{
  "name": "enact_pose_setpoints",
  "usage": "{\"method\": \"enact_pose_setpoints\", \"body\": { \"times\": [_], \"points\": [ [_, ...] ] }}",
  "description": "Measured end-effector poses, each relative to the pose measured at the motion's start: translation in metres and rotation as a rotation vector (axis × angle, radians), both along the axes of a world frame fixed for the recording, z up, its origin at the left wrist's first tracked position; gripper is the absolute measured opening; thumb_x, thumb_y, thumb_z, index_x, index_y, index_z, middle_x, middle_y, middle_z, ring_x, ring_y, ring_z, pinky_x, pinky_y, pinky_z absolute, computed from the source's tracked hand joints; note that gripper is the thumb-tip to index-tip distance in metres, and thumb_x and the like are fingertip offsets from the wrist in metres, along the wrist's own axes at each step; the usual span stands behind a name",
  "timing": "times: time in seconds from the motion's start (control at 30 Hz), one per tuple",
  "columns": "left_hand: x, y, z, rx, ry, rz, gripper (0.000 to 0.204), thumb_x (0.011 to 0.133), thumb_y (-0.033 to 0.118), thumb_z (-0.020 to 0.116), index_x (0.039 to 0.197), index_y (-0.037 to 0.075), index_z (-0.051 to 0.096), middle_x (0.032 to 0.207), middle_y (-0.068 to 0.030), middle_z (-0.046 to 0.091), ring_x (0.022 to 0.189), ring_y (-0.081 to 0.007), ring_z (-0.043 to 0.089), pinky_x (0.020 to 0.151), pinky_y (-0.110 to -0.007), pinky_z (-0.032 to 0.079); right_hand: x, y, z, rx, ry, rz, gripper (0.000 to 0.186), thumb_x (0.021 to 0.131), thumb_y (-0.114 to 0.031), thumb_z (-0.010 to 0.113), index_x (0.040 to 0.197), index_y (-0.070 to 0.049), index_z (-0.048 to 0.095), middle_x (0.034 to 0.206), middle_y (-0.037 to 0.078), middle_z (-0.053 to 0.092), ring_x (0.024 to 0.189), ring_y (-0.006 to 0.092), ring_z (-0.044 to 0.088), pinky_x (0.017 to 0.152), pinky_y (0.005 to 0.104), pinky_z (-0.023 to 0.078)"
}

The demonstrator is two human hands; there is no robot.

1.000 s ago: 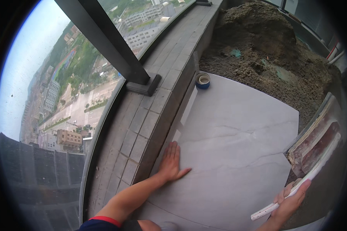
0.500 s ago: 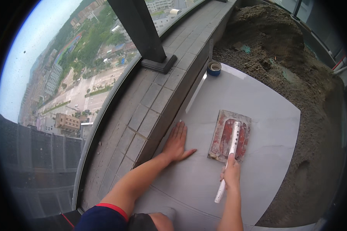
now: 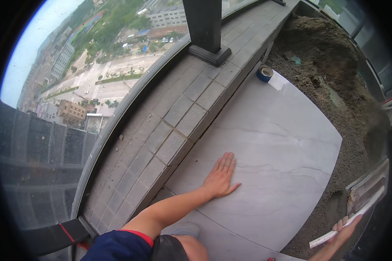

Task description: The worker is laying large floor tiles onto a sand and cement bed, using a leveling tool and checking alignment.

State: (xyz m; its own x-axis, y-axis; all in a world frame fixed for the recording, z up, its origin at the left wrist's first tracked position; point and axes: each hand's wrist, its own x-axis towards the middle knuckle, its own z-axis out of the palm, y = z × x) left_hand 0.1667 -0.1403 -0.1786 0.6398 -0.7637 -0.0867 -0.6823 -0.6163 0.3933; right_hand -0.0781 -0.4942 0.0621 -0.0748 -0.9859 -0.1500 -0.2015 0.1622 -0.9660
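left grip: palm down, spread flat on large pale tile, released
right grip: clenched round white handle of trowel
trowel: tilted, out past tile's right edge
blue tape roll: at tile's far corner, near ledge
ledge: grey, tiled, walling off tile's left side
post: dark, standing on ledge
sandy heap: piled beyond tile's far right edge

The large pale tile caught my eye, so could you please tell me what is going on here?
A person's left grip lies open and flat on the large pale tile, while the right grip is closed on a white-handled, float-like tool, held off to the right past the tile's edge. A blue roll sits near the tile's far end, and a heap of brown, sand-like material lies beyond.
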Motion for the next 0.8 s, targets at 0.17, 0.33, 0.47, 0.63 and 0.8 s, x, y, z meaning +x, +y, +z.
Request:
{"method": "enact_pose_setpoints", "body": {
  "times": [0.17,0.33,0.47,0.63,0.8],
  "points": [
    [0.001,-0.011,0.004,-0.077,0.017,-0.021,0.092,0.097,0.058,0.048,0.151,-0.014,0.026,0.161,-0.0327,0.019,0.152,-0.0441,0.016,0.124,-0.050,0.015,0.057,0.055,-0.060,0.040,-0.059,-0.041,0.065,0.102,-0.067,0.039,0.095,-0.003,0.050,0.068,0.001,0.039,0.050,0.0101,0.033,0.043,0.0275,0.029],
    [0.006,0.001,-0.003,-0.097,-0.010,0.001,0.092,0.097,0.058,0.049,0.150,-0.014,0.027,0.160,-0.0328,0.021,0.152,-0.0440,0.017,0.124,-0.050,0.015,0.179,0.157,-0.168,0.554,0.289,0.684,0.058,0.104,-0.059,0.039,0.105,-0.002,0.054,0.059,0.000,0.041,0.043,0.0116,0.039,0.038,0.0295,0.033],
    [0.012,0.006,0.000,-0.087,-0.034,0.017,0.095,0.095,0.058,0.050,0.151,-0.014,0.025,0.160,-0.0322,0.020,0.152,-0.0436,0.015,0.124,-0.050,0.014,0.206,0.175,-0.170,0.498,0.285,0.832,0.055,0.104,-0.058,0.040,0.092,-0.006,0.052,0.058,0.000,0.042,0.042,0.0114,0.040,0.038,0.0295,0.034],
    [0.014,0.006,0.001,-0.059,-0.020,0.034,0.096,0.095,0.058,0.050,0.151,-0.014,0.023,0.162,-0.0316,0.017,0.153,-0.0431,0.012,0.125,-0.049,0.012,0.150,0.162,-0.165,0.536,0.294,0.773,0.056,0.104,-0.058,0.041,0.096,-0.005,0.054,0.059,0.001,0.045,0.041,0.0126,0.042,0.038,0.0304,0.035],
    [0.038,-0.002,-0.001,0.071,-0.074,0.030,0.092,0.097,0.056,0.047,0.152,-0.013,0.022,0.162,-0.0307,0.017,0.154,-0.0419,0.011,0.125,-0.048,0.011,0.082,0.148,-0.179,0.528,0.279,0.632,0.059,0.103,-0.063,0.040,0.096,-0.005,0.050,0.059,0.003,0.047,0.041,0.0150,0.045,0.038,0.0318,0.037]
  ]
}}
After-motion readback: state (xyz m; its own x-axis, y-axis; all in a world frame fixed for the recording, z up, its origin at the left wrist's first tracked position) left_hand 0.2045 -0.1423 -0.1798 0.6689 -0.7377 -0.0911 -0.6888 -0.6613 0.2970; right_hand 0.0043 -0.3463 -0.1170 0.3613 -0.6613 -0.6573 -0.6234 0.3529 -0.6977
